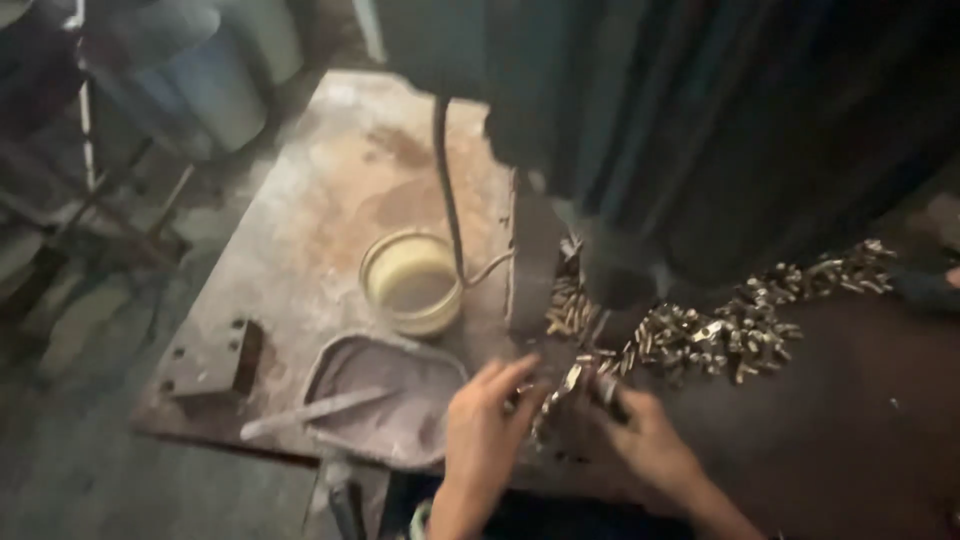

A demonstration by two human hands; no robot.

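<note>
The left hand (485, 425) sits at about 6 o'clock in the view, fingers spread and curled down, tips reaching toward 2 o'clock onto a small cluster of brass parts (552, 398) on the table (320, 200). Blur hides whether it actually pinches one. The right hand (648, 440), just to its 3 o'clock, is closed around a short dark tool (607, 390) whose end points toward 11 o'clock, right beside the same cluster. The two hands are near each other, the parts between them.

From the cluster a long scatter of brass parts, the pile (720, 330), runs up toward 2 o'clock across the dark right half of the table. More parts lie at 12 o'clock of the hands, against the base of a dark machine (620, 130) that fills the upper right.

At 10 o'clock of the left hand stands a round jar (410, 283) with yellowish liquid; a thin dark rod (447, 180) descends from the machine to its rim. Just at 9 o'clock of the left hand lies a shallow grey tray (380, 400) with a flat stick (310, 412) resting across its left edge. Farther toward 9 o'clock a dark metal block (245, 355) with holes lies flat on the rusty table.
</note>
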